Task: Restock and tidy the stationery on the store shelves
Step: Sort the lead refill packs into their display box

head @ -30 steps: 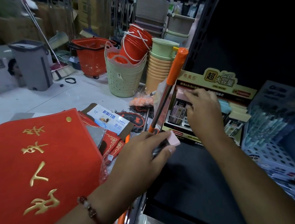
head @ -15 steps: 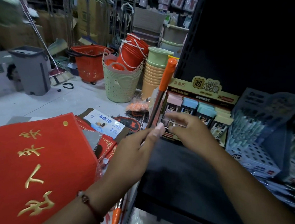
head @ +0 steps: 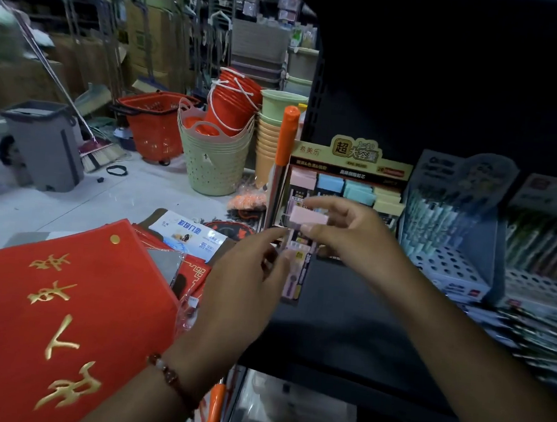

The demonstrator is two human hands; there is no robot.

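From the head camera, a person's two hands meet over a dark shelf (head: pixel 346 304) in a dim store, both on a slim pink pack (head: pixel 296 263) held upright just in front of a display box (head: pixel 351 170) of the same pastel-capped packs. The right hand (head: pixel 349 234) pinches the pack's pink cap (head: pixel 308 217) between thumb and fingers; the left hand (head: pixel 247 282), a bead bracelet (head: pixel 171 378) at its wrist, curls its fingers round the pack's lower part. An orange-tipped pole (head: pixel 283 157) stands beside the box, at the shelf's left edge. To the right sit racks of pens (head: pixel 444 225), blurred. Lower left, a red mat (head: pixel 59 309) with gold characters lies over other packaged goods. Behind, on the pale floor, stand stacked baskets (head: pixel 213 164), red buckets (head: pixel 232 106), an orange cart (head: pixel 153 122) and a grey bin (head: pixel 47 143).
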